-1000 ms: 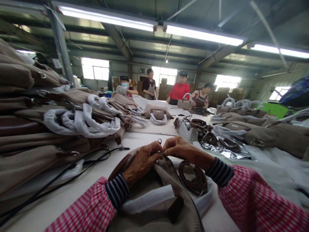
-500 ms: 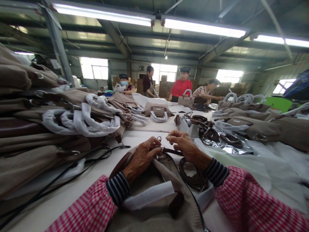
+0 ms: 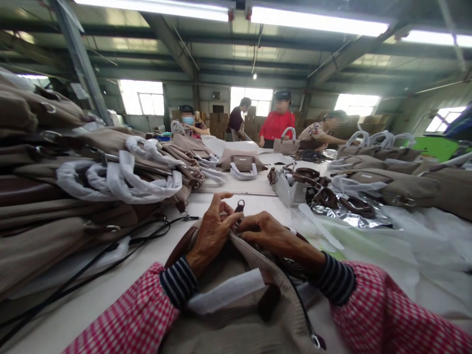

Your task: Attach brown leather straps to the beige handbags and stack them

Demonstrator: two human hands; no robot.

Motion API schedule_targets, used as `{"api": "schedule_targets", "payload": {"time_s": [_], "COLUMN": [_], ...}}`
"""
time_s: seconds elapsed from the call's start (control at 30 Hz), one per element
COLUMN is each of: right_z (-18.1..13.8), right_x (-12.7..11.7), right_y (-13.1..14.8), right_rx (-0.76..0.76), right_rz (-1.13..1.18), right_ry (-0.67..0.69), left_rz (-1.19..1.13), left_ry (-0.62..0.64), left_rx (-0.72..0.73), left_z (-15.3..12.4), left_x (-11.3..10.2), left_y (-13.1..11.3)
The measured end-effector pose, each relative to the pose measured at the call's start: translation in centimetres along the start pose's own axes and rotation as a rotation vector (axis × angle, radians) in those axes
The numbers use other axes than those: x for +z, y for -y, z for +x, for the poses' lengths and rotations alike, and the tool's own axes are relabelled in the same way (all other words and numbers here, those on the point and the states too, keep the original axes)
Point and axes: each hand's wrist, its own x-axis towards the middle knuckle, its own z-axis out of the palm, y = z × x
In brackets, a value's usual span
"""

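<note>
Fingers (image 3: 229,222) of both hands pinch the bag's clasp (image 3: 239,206).

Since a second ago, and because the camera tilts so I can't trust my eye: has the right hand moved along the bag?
Yes. The right hand has come back against the left hand at the metal clasp, after parting from it half a second ago, judged against the bag.

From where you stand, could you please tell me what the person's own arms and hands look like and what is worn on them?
Both arms wear loose red-and-white checked sleeves, the left sleeve and the right sleeve. A dark cuff with thin pale stripes shows at each wrist. The left hand and right hand are bare: no gloves, and no rings or watch visible.
</note>
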Motion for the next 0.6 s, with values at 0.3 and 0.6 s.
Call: {"api": "schedule_targets", "payload": {"time_s": [0.3,0.6], "right_z": [0.1,0.3], "right_x": [1.9,3.0], "right_y": [-0.9,-2.0], "right_rx": [0.041,0.109], "right_rz": [-0.110,-0.241], "right_ry": [-0.130,-0.224], "left_rz": [-0.039,-0.100], "left_ry": [0.030,0.167], "left_rx": [-0.018,-0.125], "left_z": [0.0,-0.2], "left_x": [-0.1,-0.4], "left_y": [-0.3,-1.1]}}
